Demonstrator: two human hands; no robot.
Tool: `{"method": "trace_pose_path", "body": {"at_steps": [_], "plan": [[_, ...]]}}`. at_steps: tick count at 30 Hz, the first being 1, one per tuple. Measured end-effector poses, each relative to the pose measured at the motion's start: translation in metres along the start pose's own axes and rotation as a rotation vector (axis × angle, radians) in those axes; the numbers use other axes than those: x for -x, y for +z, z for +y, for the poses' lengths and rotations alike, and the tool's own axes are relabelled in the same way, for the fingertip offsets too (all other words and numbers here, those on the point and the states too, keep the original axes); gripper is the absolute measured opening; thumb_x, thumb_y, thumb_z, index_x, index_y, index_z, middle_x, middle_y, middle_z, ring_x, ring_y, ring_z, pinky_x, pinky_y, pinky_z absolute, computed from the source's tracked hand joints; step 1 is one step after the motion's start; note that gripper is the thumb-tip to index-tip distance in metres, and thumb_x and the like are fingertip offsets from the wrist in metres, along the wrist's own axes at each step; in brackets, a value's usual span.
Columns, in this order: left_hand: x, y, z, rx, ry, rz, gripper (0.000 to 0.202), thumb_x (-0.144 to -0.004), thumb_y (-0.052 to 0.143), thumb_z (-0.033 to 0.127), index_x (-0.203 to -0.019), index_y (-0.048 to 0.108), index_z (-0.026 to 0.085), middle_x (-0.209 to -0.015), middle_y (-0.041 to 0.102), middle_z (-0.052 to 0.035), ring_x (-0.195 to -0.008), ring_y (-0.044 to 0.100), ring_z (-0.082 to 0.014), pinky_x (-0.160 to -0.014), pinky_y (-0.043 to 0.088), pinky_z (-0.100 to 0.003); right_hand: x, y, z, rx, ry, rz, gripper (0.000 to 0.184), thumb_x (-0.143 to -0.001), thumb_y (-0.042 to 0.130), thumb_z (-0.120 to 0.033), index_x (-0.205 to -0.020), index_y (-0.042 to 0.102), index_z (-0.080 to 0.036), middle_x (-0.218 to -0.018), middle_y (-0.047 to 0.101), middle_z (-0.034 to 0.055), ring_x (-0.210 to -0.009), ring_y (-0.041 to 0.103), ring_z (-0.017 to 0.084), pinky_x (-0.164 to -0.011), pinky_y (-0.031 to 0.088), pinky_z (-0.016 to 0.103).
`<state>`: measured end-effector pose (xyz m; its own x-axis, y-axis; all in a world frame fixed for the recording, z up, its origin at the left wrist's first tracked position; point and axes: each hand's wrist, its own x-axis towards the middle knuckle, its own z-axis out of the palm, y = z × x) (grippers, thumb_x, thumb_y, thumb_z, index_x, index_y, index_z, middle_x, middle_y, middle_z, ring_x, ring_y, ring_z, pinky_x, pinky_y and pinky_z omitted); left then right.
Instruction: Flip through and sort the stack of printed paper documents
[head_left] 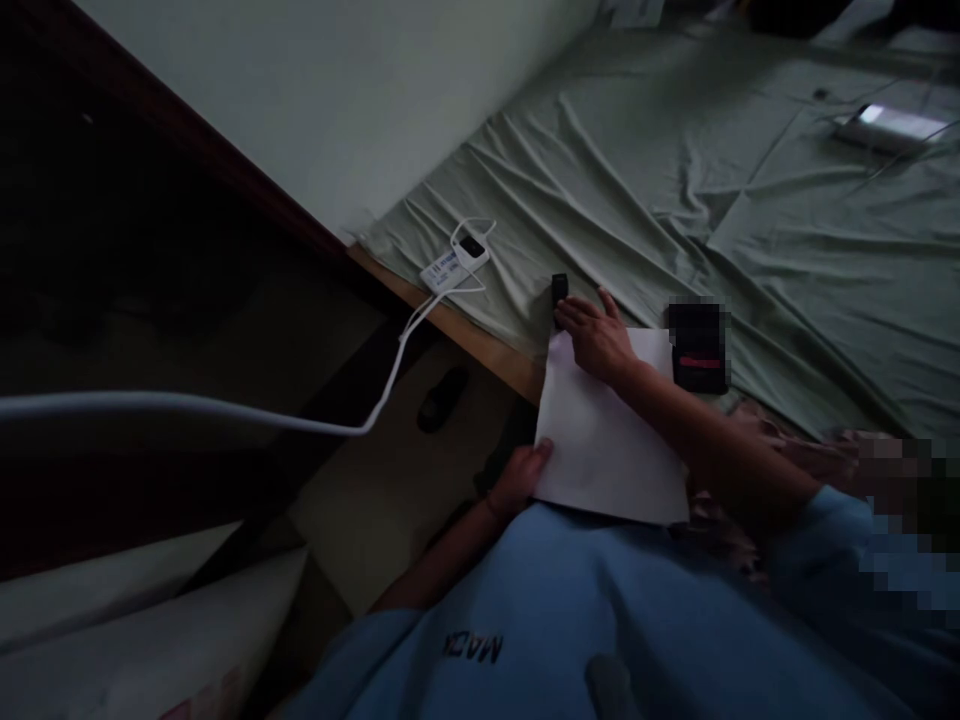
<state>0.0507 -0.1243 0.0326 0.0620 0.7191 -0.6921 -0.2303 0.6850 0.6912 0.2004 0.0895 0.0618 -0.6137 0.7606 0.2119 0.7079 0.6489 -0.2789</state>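
White sheets of paper lie across my lap and the bed's edge; whether there is more than one is hard to tell. My left hand pinches their lower left edge, thumb on top. Over the upper left part, my right hand reaches with its fingertips on a small black stapler-like object at the paper's corner. My right fingers partly cover that object, so its front end is hidden. Just right of the paper rests a dark case with a red stripe, partly blurred out.
A white power strip with a charger sits near the bed's wooden edge; its white cable crosses to the left. Farther back on the green sheet lies a bright-screened device. A dark shoe is on the floor.
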Motion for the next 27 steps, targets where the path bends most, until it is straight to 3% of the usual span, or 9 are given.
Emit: {"method": "trace_pose_path", "body": {"at_steps": [5, 9, 13, 15, 18, 21, 24, 27], "plan": [[-0.001, 0.003, -0.001, -0.034, -0.010, 0.007, 0.071, -0.067, 0.073, 0.078, -0.083, 0.072, 0.009, -0.072, 0.070, -0.0114, -0.074, 0.066, -0.0237, -0.062, 0.048, -0.029, 0.003, 0.009, -0.006, 0.003, 0.045, 0.014, 0.053, -0.096, 0.034, -0.009, -0.142, 0.059, -0.017, -0.151, 0.055, 0.0066, -0.142, 0.045, 0.023, -0.127, 0.005, 0.053], [0.000, 0.001, 0.001, -0.066, -0.013, 0.003, 0.080, -0.056, 0.075, 0.083, -0.080, 0.071, 0.007, -0.072, 0.068, -0.0099, -0.066, 0.062, -0.0192, -0.059, 0.045, -0.027, 0.003, 0.003, -0.009, -0.023, 0.084, 0.015, 0.055, -0.096, 0.034, -0.009, -0.145, 0.056, -0.021, -0.154, 0.051, 0.0059, -0.141, 0.046, 0.024, -0.126, 0.008, 0.056], [0.007, -0.007, 0.003, -0.187, 0.013, 0.011, 0.075, -0.062, 0.073, 0.081, -0.075, 0.070, 0.007, -0.068, 0.065, -0.0082, -0.060, 0.055, -0.0149, -0.053, 0.039, -0.024, 0.013, -0.016, -0.011, -0.062, 0.164, 0.068, 0.048, -0.098, 0.039, -0.017, -0.143, 0.056, -0.018, -0.155, 0.050, 0.0102, -0.141, 0.044, 0.029, -0.121, 0.025, 0.054], [0.013, -0.011, 0.003, -0.259, 0.055, 0.014, 0.070, -0.070, 0.071, 0.076, -0.076, 0.071, 0.007, -0.069, 0.065, -0.0082, -0.060, 0.054, -0.0145, -0.052, 0.036, -0.024, 0.030, -0.030, -0.009, -0.094, 0.211, 0.147, 0.044, -0.099, 0.041, -0.023, -0.139, 0.059, -0.016, -0.151, 0.053, 0.0127, -0.136, 0.048, 0.030, -0.115, 0.037, 0.049], [0.024, -0.014, 0.002, -0.349, 0.145, 0.005, 0.067, -0.077, 0.067, 0.074, -0.079, 0.073, 0.007, -0.069, 0.065, -0.0078, -0.059, 0.052, -0.0141, -0.051, 0.037, -0.024, 0.069, -0.052, 0.000, -0.129, 0.364, 0.328, 0.039, -0.100, 0.042, -0.031, -0.132, 0.061, -0.017, -0.141, 0.059, 0.0157, -0.130, 0.052, 0.031, -0.112, 0.040, 0.051], [0.035, -0.017, 0.001, -0.410, 0.209, -0.017, 0.066, -0.081, 0.061, 0.073, -0.076, 0.073, 0.008, -0.066, 0.064, -0.0077, -0.060, 0.053, -0.0151, -0.054, 0.040, -0.025, 0.115, -0.066, 0.005, -0.205, 0.512, 0.428, 0.044, -0.098, 0.047, -0.040, -0.136, 0.055, -0.018, -0.141, 0.056, 0.0199, -0.133, 0.051, 0.034, -0.106, 0.045, 0.055], [0.042, -0.023, 0.004, -0.423, 0.217, -0.050, 0.065, -0.082, 0.060, 0.073, -0.079, 0.074, 0.010, -0.076, 0.069, -0.0108, -0.070, 0.060, -0.0197, -0.062, 0.046, -0.028, 0.150, -0.071, -0.003, -0.457, 0.670, 0.338, 0.060, -0.091, 0.058, -0.052, -0.140, 0.049, -0.019, -0.133, 0.061, 0.0195, -0.115, 0.062, 0.034, -0.094, 0.054, 0.052], [0.044, -0.028, 0.010, -0.450, 0.245, 0.020, 0.063, -0.079, 0.064, 0.074, -0.076, 0.073, 0.012, -0.080, 0.070, -0.0123, -0.083, 0.064, -0.0246, -0.075, 0.051, -0.031, 0.168, -0.071, -0.020, -0.910, 0.836, 0.221, 0.064, -0.087, 0.062, -0.062, -0.138, 0.051, -0.025, -0.117, 0.069, 0.0130, -0.094, 0.068, 0.029, -0.075, 0.059, 0.043]]}}
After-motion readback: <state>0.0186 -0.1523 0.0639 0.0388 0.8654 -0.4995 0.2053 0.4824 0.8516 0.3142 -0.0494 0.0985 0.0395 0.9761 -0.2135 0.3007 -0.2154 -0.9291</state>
